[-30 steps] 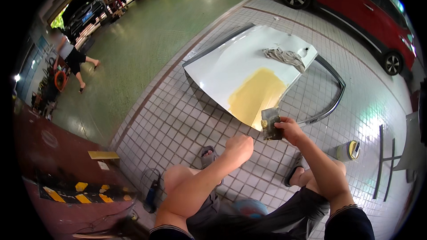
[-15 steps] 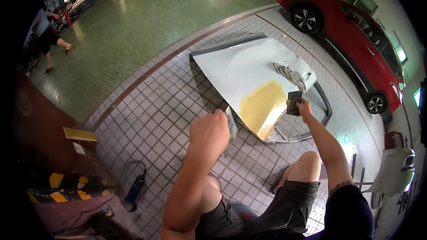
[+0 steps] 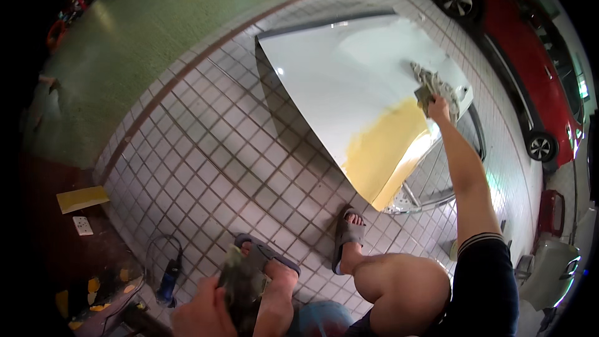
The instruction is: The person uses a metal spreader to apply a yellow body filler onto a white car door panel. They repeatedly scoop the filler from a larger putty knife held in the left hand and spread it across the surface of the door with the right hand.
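Observation:
A white car door lies on the tiles, with a broad patch of yellow putty along its near right part. My right hand reaches over the panel, closed on a small dark square putty spreader. The spreader is beside a crumpled grey-white rag on the door; whether it touches the rag or panel I cannot tell. Low in the view, my left hand grips a dark flat board with pale smears on its top end. Motion blurs this hand and board, and the fingers are partly hidden.
A red car stands at the right. At lower left a blue corded power tool rests on the floor, near a yellow sheet and a wall socket. My sandalled feet are on the tiles before the door.
My left hand has swung down and toward me with the board. My right hand has moved farther out with the spreader, up to the rag. The view has tilted down.

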Demonstrator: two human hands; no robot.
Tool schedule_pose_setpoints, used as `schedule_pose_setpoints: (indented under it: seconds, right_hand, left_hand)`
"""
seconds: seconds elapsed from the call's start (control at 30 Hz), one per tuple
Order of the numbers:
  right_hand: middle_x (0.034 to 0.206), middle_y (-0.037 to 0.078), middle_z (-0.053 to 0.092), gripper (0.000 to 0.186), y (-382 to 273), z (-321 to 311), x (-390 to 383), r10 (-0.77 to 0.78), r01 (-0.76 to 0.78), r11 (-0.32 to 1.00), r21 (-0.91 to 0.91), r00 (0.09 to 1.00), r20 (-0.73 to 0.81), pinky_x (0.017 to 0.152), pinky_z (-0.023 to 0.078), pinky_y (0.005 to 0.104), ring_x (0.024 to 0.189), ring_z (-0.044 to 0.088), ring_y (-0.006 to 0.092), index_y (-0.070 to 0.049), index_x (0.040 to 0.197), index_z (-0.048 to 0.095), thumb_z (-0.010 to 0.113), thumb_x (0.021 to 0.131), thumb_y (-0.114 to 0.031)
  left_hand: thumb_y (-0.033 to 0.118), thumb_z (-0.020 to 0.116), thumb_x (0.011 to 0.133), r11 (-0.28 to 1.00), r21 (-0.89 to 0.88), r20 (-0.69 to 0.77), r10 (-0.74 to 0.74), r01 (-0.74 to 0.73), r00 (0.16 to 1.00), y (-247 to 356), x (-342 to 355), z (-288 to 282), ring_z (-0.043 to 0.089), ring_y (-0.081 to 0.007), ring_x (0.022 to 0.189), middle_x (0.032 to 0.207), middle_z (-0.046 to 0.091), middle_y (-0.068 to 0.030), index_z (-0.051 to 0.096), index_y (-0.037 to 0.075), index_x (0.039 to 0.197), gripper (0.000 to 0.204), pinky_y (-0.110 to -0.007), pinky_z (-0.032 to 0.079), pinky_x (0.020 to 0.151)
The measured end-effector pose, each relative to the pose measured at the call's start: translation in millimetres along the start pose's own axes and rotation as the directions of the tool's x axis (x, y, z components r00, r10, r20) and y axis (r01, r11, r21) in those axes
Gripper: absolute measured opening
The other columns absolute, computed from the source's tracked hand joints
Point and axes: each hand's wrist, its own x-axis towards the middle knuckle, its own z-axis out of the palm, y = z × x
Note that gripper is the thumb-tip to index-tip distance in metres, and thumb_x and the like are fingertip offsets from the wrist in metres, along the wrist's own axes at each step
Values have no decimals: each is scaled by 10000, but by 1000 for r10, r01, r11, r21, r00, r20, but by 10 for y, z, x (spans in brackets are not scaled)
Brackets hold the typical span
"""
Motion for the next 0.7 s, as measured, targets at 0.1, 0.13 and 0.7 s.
schedule_pose_setpoints:
  seconds: [0.1, 0.13, 0.7]
  right_hand:
    - [1052, 252, 674, 326, -117, 335, -42, -8, 2, 999, 41, 989, 148, 905, 503, 472, 1035, 635, 419, -56, 1105, 688, 548, 822, -140]
    - [1057, 245, 675, 323, -171, 363, -11, -12, 2, 998, 55, 986, 167, 905, 502, 469, 1036, 635, 415, -62, 1105, 690, 547, 823, -131]
    - [1068, 205, 689, 291, -263, 385, -106, 38, -53, 996, 74, 980, 196, 894, 504, 458, 1038, 641, 383, -115, 1104, 719, 617, 838, -178]
  left_hand:
    - [132, 497, 973, 997, 69, 107, -44, 37, 993, 202, 202, 139, 575, -455, 668, 701, 582, -235, 570, 39, 996, 120, -526, 402, 575]
    - [132, 497, 974, 996, 79, 120, -49, 40, 992, 260, 226, 168, 575, -455, 668, 704, 582, -236, 570, 39, 999, 120, -525, 403, 575]
    - [136, 491, 993, 990, 141, 207, -48, 19, 977, 619, 241, 372, 569, -455, 679, 748, 583, -244, 574, 45, 1048, 135, -510, 410, 571]
